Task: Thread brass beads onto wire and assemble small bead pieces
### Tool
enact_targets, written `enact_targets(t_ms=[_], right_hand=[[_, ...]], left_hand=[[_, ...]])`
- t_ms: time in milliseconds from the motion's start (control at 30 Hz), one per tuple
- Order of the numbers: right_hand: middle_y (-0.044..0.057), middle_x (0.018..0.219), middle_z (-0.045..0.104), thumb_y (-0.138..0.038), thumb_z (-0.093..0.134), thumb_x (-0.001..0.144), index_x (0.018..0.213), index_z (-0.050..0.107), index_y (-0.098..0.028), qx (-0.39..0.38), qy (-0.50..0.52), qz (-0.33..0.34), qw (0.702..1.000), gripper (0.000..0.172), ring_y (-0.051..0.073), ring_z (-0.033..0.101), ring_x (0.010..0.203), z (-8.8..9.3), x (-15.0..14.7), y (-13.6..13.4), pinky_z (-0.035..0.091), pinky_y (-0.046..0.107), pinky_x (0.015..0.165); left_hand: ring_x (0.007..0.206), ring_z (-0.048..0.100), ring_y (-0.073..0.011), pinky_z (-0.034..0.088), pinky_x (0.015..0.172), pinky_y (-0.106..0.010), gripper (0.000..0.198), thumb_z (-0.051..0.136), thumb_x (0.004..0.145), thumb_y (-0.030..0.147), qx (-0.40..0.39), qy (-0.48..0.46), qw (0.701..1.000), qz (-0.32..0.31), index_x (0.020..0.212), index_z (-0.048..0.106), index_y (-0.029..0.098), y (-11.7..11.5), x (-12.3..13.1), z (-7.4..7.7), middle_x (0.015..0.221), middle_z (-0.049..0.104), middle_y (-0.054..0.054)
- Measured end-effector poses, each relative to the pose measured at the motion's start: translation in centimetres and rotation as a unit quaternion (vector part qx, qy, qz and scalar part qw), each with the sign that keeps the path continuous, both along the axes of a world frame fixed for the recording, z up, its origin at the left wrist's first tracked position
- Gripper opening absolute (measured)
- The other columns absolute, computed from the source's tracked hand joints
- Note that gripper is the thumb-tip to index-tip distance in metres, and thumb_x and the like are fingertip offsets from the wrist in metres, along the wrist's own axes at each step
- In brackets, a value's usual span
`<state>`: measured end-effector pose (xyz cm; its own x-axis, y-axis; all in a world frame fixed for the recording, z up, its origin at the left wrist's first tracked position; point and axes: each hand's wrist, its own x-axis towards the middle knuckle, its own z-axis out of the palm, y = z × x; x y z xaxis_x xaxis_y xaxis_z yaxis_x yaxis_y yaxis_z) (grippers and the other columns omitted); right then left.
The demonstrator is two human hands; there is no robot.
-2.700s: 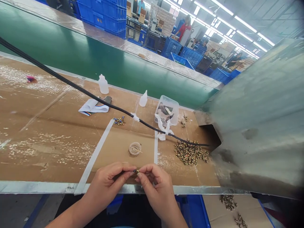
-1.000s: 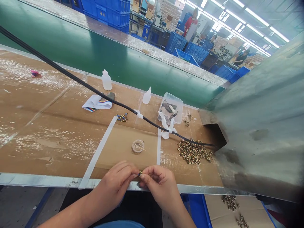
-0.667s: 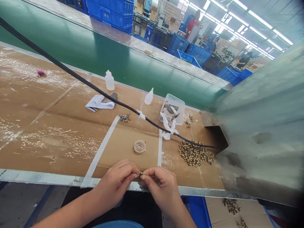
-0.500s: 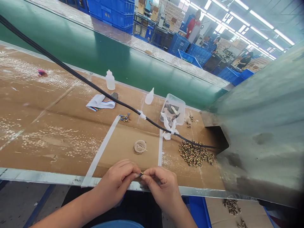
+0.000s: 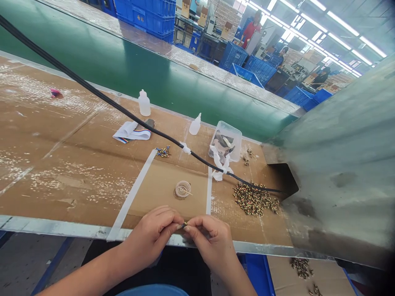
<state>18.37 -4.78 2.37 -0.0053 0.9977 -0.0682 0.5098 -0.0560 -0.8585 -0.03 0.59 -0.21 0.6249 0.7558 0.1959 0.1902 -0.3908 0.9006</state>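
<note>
Spreading left to right across the cardboard-covered surface [image 5: 77,193] lie a pink scrap [image 5: 55,93], a plastic bottle [image 5: 144,103], a folded ribbon cable [image 5: 131,132], a small cluster of terminals [image 5: 163,151], a squeeze bottle [image 5: 195,126], a clear plastic tub [image 5: 225,141] holding dark pieces, and a heap of small ring-shaped parts [image 5: 255,200] before a grey metal chute [image 5: 336,156]. A black cable [image 5: 123,107] crosses above them from the far left into the chute's opening. Inside a taped-off patch, a round clear dish [image 5: 183,189] sits just beyond the hands. The left hand [image 5: 149,238] and right hand [image 5: 211,242] meet at the near edge, their fingers [image 5: 171,218] clamped on a tiny dark-and-gold part [image 5: 183,225] held between them; its exact form is too small to tell.
</note>
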Motion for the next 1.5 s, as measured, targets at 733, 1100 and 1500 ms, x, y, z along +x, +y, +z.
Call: enact_targets(t_ms=[733,1100,1500], right_hand=[[-0.001,0.070,0.070,-0.026,0.061,0.088,0.077,0.070,-0.020,0.003,0.000,-0.004,1.000,0.015,0.014,0.064,0.066,-0.04,0.02,-0.15,0.047,0.024,0.062],[-0.001,0.070,0.070,-0.026,0.061,0.088,0.078,0.070,-0.020,0.004,0.009,-0.005,1.000,0.015,0.013,0.063,0.066,0.02,-0.04,-0.25,0.046,0.023,0.062],[-0.001,0.069,0.069,-0.025,0.062,0.088,0.077,0.070,-0.020,0.014,0.001,-0.003,1.000,0.014,0.013,0.063,0.064,0.25,-0.09,-0.07,0.045,0.022,0.061]], left_hand=[[0.080,0.058,-0.0133,0.042,0.074,-0.023,0.020,0.040,0.096,0.015,0.006,-0.002,1.000,-0.005,0.090,0.059,0.020,0.17,0.09,0.22,0.082,0.063,-0.001],[0.080,0.057,-0.0129,0.042,0.074,-0.022,0.020,0.041,0.097,0.015,0.009,0.000,1.000,-0.004,0.090,0.058,0.020,0.15,0.05,0.23,0.082,0.063,0.000],[0.081,0.057,-0.0120,0.042,0.075,-0.021,0.019,0.041,0.097,0.015,0.006,-0.004,1.000,-0.009,0.091,0.058,0.021,0.03,-0.05,0.24,0.083,0.062,0.001]])
